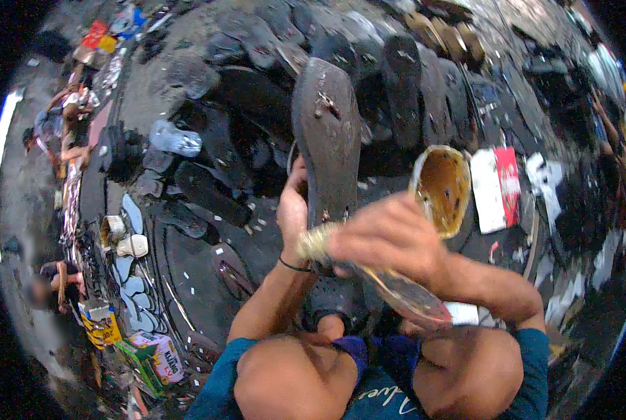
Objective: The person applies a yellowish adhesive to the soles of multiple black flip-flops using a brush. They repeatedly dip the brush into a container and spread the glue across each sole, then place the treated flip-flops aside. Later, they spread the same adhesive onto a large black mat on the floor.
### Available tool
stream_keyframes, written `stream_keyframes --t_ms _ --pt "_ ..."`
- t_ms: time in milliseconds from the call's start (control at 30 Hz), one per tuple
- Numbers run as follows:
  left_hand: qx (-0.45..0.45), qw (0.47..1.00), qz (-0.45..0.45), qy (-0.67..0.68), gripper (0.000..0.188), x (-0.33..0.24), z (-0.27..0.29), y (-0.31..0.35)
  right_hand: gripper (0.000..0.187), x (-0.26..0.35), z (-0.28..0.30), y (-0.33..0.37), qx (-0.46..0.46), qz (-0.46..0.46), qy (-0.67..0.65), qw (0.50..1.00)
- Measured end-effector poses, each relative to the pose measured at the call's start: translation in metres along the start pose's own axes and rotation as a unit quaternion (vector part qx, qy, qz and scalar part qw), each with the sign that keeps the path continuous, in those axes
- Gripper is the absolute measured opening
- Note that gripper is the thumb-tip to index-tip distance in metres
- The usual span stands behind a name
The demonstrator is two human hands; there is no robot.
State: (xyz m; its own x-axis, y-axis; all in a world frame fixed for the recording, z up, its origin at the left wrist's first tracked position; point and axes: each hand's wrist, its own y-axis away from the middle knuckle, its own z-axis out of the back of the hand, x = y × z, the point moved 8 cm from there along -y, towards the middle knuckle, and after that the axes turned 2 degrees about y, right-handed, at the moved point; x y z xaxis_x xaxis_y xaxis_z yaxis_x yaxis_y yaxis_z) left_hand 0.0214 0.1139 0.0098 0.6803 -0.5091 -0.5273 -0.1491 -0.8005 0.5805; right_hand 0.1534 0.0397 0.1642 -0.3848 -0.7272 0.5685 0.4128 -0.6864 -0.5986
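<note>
A long dark shoe sole (328, 150) stands raised in front of me, worn and scuffed near its far end. My left hand (293, 210) is closed around its left edge, with most of the fingers hidden behind it. My right hand (393, 234) grips a brush (414, 302), whose flat worn handle points to the lower right. Its pale, straw-coloured bristles lie at the sole's near end; whether they touch it I cannot tell. Just beyond my right hand sits an open tub (419, 171) with amber, glue-like stuff coating its inside.
Many dark soles (400, 91) lie heaped at the far side. A red and white box (495, 189) is right of the tub. Light-blue sole pieces (136, 304) and a colourful carton (155, 360) lie at the left. Other people (64, 280) sit along the left edge.
</note>
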Motion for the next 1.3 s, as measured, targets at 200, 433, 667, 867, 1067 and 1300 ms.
stream_keyframes --t_ms 200,433,667,867,1067,1300 --pt "0.162 0.980 -0.081 0.080 0.039 -0.065 -0.089 0.005 0.031 -0.024 -0.011 0.057 0.065 -0.166 0.004 0.984" --pt "0.289 0.914 -0.283 0.038 0.027 -0.213 -0.100 -0.069 0.025 -0.031 -0.023 0.080 0.055 -0.304 0.007 0.951" --pt "-0.033 0.859 -0.364 -0.360 0.054 -0.083 0.065 0.015 0.026 -0.072 0.049 0.129 -0.088 -0.387 0.102 0.912" --pt "-0.421 0.591 -0.075 -0.684 0.095 -0.024 0.452 0.198 0.025 -0.148 0.059 0.177 -0.130 -0.457 0.194 0.858" --pt "-0.355 0.756 0.037 -0.548 0.055 0.011 0.381 0.178 0.031 -0.135 0.090 0.178 -0.240 -0.397 0.255 0.848" --pt "-0.164 0.879 -0.055 -0.444 0.042 0.023 0.206 0.159 0.031 -0.100 0.082 0.214 0.030 -0.577 0.161 0.800"
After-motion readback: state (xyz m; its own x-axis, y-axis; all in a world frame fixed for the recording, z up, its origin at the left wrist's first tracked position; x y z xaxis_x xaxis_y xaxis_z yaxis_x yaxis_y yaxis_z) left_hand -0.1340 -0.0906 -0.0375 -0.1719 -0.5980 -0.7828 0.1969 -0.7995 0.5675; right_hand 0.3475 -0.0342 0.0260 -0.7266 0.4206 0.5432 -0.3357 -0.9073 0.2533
